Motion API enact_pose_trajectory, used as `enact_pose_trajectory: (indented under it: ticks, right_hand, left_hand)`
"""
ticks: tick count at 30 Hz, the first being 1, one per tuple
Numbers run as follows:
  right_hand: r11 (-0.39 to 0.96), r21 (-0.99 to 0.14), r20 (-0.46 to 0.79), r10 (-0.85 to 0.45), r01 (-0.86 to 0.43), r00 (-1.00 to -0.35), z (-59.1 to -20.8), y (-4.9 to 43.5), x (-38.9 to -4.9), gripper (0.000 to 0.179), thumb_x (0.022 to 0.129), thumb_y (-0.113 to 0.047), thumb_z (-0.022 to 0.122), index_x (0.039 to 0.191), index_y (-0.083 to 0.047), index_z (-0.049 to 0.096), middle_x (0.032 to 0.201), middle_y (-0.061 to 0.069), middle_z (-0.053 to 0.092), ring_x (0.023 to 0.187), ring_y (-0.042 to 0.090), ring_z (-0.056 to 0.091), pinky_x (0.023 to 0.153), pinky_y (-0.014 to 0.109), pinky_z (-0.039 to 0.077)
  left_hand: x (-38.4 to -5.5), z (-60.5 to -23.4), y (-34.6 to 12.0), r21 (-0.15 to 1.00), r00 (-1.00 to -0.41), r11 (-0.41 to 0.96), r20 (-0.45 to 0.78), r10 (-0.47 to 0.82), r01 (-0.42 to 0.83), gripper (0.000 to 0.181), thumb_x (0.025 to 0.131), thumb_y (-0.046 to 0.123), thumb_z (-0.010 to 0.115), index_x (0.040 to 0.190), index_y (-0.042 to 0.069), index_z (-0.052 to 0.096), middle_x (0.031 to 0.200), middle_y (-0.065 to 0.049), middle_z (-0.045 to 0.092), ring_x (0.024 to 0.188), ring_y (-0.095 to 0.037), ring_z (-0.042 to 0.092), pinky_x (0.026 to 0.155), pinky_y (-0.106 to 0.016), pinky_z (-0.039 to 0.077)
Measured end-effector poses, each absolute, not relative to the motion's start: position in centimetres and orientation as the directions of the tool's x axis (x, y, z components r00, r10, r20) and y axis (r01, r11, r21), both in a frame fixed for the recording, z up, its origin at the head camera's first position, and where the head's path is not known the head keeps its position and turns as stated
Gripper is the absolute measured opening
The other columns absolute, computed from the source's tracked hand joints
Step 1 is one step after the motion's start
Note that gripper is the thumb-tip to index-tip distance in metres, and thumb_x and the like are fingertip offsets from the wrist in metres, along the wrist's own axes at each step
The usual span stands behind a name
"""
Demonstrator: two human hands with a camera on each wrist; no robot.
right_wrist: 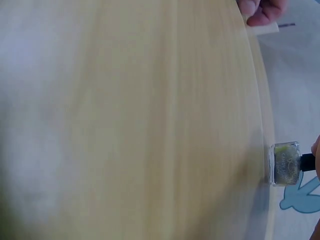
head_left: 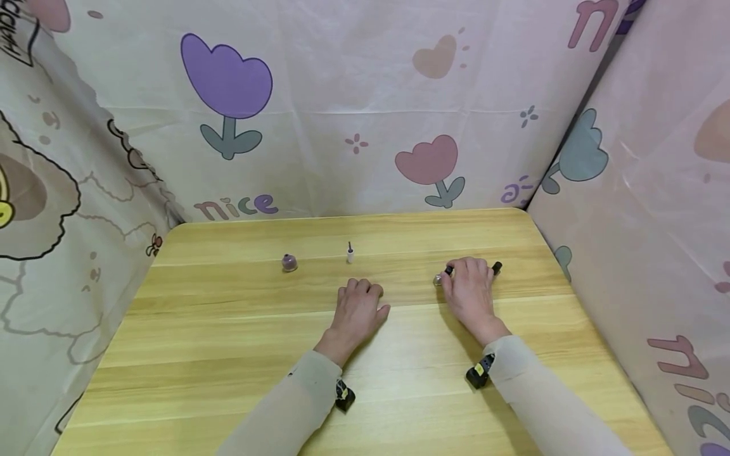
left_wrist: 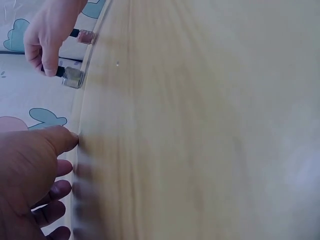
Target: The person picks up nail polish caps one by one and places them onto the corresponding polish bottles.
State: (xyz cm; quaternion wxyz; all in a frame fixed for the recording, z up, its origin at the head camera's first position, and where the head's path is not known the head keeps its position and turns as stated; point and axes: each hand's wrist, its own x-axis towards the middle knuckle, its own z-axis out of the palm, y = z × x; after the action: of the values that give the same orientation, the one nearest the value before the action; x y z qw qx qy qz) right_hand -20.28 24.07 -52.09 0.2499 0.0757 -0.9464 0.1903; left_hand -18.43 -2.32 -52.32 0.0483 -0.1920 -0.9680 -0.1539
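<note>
My left arm (head_left: 274, 411), in a pale sleeve (head_left: 316, 375), reaches forward and slants inward, its bare wrist (head_left: 329, 347) showing past the cuff. My left hand (head_left: 357, 310) is palm down, its fingers (left_wrist: 50, 214) loosely bent and slightly parted, the thumb (left_wrist: 64, 139) standing away from them. My right arm (head_left: 553, 399) slants in from the other side. My right hand (head_left: 470, 288), well apart from the left and a little farther forward, has its back up, thumb (left_wrist: 50, 59) and curled fingers drawn together in a pinch.
</note>
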Motion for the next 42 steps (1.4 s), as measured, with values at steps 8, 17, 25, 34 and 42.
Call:
enact_pose_trajectory:
  ticks: [8, 17, 25, 34, 42]
  right_hand:
    - [0.915, -0.329, 0.526, -0.029, -0.234, -0.850, -52.17, 24.89, -20.40, 0.027, 0.098, -0.019, 0.073, 0.112, 0.004, 0.066, 0.111, 0.021, 0.063, 0.109, 0.044, 0.050, 0.090, 0.054, 0.035]
    - [0.915, -0.337, 0.530, -0.013, -0.225, -0.848, -52.15, 24.77, -20.44, 0.027, 0.096, -0.019, 0.076, 0.111, 0.002, 0.066, 0.110, 0.021, 0.063, 0.106, 0.044, 0.049, 0.088, 0.055, 0.035]
    - [0.918, -0.335, 0.528, -0.005, -0.213, -0.849, -52.37, 24.75, -20.54, 0.028, 0.097, -0.020, 0.076, 0.111, 0.002, 0.067, 0.109, 0.021, 0.063, 0.105, 0.043, 0.049, 0.086, 0.054, 0.035]
    - [0.917, -0.337, 0.537, 0.000, -0.214, -0.844, -52.24, 24.63, -20.55, 0.033, 0.096, -0.023, 0.077, 0.114, 0.003, 0.067, 0.113, 0.021, 0.063, 0.108, 0.044, 0.049, 0.087, 0.055, 0.035]
    - [0.913, -0.330, 0.574, -0.007, -0.239, -0.819, -51.70, 24.18, -20.63, 0.034, 0.097, -0.025, 0.075, 0.117, 0.002, 0.067, 0.115, 0.022, 0.062, 0.110, 0.045, 0.049, 0.089, 0.056, 0.035]
  left_hand:
    - [-18.43, -52.42, -2.28, 0.288, -0.922, 0.877, 0.162, 0.351, 0.384, 0.033, 0.102, 0.039, 0.068, 0.122, 0.012, 0.072, 0.119, -0.008, 0.068, 0.111, -0.031, 0.055, 0.095, -0.049, 0.045]
    - [-18.31, -52.14, -2.27, 0.283, -0.927, 0.883, 0.145, 0.346, 0.374, 0.034, 0.103, 0.040, 0.068, 0.124, 0.013, 0.071, 0.120, -0.007, 0.068, 0.112, -0.031, 0.055, 0.096, -0.048, 0.045]
    - [-18.30, -52.29, -2.28, 0.275, -0.925, 0.884, 0.152, 0.348, 0.378, 0.033, 0.102, 0.039, 0.067, 0.122, 0.013, 0.072, 0.118, -0.007, 0.068, 0.111, -0.030, 0.055, 0.094, -0.048, 0.045]
    - [-18.28, -52.25, -2.30, 0.233, -0.916, 0.888, 0.164, 0.366, 0.396, 0.033, 0.103, 0.041, 0.067, 0.120, 0.013, 0.072, 0.114, -0.005, 0.067, 0.107, -0.028, 0.055, 0.096, -0.049, 0.046]
    - [-18.23, -51.89, -3.11, 0.239, -0.918, 0.888, 0.153, 0.366, 0.393, 0.032, 0.104, 0.040, 0.066, 0.120, 0.013, 0.072, 0.117, -0.006, 0.068, 0.112, -0.029, 0.057, 0.100, -0.050, 0.045]
